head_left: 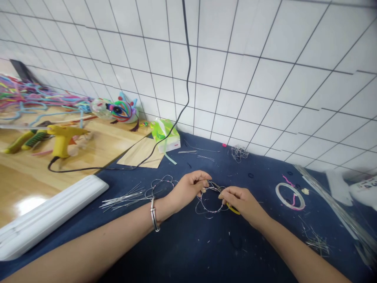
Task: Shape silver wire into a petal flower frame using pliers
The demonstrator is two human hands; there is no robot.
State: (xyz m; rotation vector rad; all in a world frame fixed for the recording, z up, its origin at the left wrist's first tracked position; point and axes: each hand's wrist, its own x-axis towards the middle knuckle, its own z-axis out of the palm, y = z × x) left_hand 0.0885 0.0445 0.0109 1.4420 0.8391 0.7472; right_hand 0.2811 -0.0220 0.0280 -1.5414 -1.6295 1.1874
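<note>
A round wire frame [212, 212] with looped petals and pinkish bindings hangs between my two hands over the dark blue cloth. My left hand [188, 189] pinches its upper left edge between thumb and fingers; a silver bracelet circles that wrist. On the frame's upper right side, my right hand [240, 202] has its fingers closed on the wire. Beneath the right fingers shows a yellow tool handle [233, 210], its other end mostly hidden. Left of my left hand, a second flower-shaped wire frame [161, 181] lies beside a bundle of cut wires [123, 199].
A yellow glue gun [63, 137], pliers [32, 138] and a long white case [53, 214] are at left. A tissue pack [166, 135] stands near the tiled wall, a black cable [187, 70] crossing it. A tape ring [290, 196] and wire scraps [318, 243] lie right.
</note>
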